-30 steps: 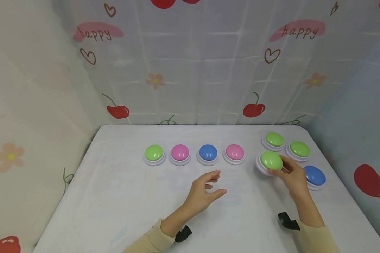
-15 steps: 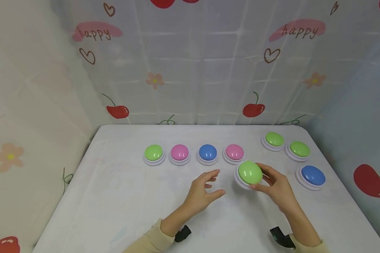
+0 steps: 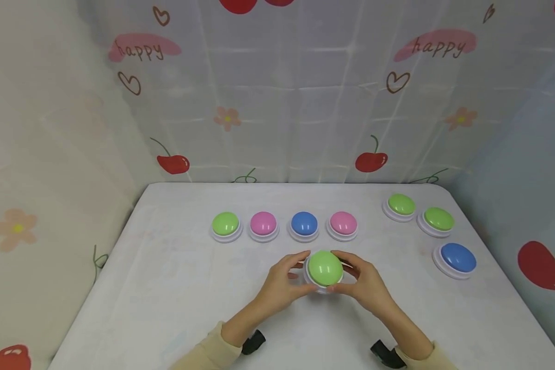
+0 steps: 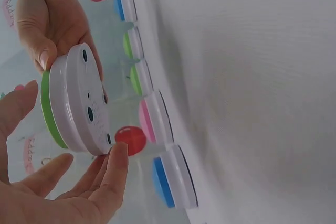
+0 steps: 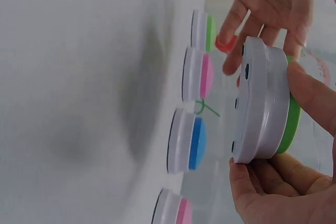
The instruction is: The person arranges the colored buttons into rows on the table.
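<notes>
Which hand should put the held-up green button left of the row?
Probably the left hand: it's nearer that side, with fingers spread beside the green button. The right hand grips it, but sits farther away.

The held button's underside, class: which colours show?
The underside is white with dark spots, clearest in the left wrist view.

The held round plastic button (image 3: 325,268) is green-domed, white-based. Red cherries (image 3: 371,162) dot the pale curtain (image 3: 277,133) above the far edge of the white tabletop (image 3: 180,288).

The backdrop (image 3: 277,103) reads "happy" on two pink patches (image 3: 144,46).
</notes>
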`<state>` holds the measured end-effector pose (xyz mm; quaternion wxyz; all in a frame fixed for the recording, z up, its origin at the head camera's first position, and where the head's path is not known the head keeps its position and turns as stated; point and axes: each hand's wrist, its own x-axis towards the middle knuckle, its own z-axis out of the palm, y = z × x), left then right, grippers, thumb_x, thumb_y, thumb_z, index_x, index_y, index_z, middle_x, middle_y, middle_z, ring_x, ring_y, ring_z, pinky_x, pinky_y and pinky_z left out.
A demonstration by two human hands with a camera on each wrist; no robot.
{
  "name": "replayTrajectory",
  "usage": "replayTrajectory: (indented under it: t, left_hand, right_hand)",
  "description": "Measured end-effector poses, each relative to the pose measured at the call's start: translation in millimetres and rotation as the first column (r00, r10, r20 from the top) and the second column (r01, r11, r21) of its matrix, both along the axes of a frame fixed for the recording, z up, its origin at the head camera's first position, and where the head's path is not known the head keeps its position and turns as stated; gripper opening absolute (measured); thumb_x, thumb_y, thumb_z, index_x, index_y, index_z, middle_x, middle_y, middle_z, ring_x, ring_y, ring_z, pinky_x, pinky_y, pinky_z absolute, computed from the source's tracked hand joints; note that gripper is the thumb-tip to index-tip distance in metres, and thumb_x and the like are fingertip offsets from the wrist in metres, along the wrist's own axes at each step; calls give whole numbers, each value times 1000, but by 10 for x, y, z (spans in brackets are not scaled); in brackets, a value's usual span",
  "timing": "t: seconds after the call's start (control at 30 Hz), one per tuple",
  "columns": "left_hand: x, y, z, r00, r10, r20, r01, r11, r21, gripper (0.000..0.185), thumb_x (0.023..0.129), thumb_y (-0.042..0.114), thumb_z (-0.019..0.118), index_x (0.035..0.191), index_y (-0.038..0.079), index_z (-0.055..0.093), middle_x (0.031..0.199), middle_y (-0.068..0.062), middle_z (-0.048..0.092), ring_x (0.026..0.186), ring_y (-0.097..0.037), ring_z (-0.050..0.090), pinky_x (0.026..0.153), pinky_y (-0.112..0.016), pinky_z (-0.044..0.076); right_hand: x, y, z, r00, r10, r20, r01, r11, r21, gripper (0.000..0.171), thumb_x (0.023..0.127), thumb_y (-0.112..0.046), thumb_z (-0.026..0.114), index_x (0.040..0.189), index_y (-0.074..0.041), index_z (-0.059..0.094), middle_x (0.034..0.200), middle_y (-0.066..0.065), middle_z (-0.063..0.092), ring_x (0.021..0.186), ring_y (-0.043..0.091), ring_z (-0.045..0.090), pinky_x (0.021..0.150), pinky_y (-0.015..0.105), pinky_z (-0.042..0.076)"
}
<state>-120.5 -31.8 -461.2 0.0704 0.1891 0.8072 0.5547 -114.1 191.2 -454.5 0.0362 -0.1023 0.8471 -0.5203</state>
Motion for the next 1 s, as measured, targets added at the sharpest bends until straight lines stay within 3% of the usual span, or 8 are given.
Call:
replayTrajectory:
  t: [0.27, 0.63, 0.87, 1.0]
  left_hand:
    - [-47, -287, -97, 997, 71, 8, -70, 997, -17, 69, 76, 12, 83, 138, 5, 53, 128, -11, 58, 114, -26, 59, 93, -39, 56]
    - [-104, -893, -159, 983, 182, 30, -180, 983, -37, 67, 69, 11, 88, 130, 11, 61, 122, -7, 62, 107, -25, 62, 91, -36, 57]
    - [-176, -1355, -153, 988, 151, 14, -150, 987, -61, 66, 70, 16, 88, 130, 10, 62, 125, -10, 63, 104, -26, 63, 89, -36, 58]
    - [-225, -1576, -116, 986, 158, 45, -153, 984, -92, 67, 69, 19, 89, 130, 11, 62, 127, -10, 63, 103, -27, 64, 88, -33, 58]
  right_hand:
    - [-105, -384, -75, 998, 53, -18, -54, 999, -6, 72, 69, -10, 88, 133, -4, 56, 133, 15, 59, 125, 35, 55, 103, 39, 48]
    - [-275, -980, -170, 989, 142, -53, -144, 988, -49, 72, 67, -4, 88, 132, -2, 56, 132, 13, 60, 124, 32, 56, 103, 40, 49]
    - [-379, -1342, -207, 976, 201, -82, -207, 975, -74, 71, 68, -6, 88, 131, -2, 57, 130, 13, 60, 122, 28, 57, 101, 36, 51]
    - [-447, -1520, -215, 968, 234, -89, -241, 968, -72, 69, 68, -6, 88, 130, -2, 58, 130, 13, 61, 122, 26, 57, 100, 33, 52]
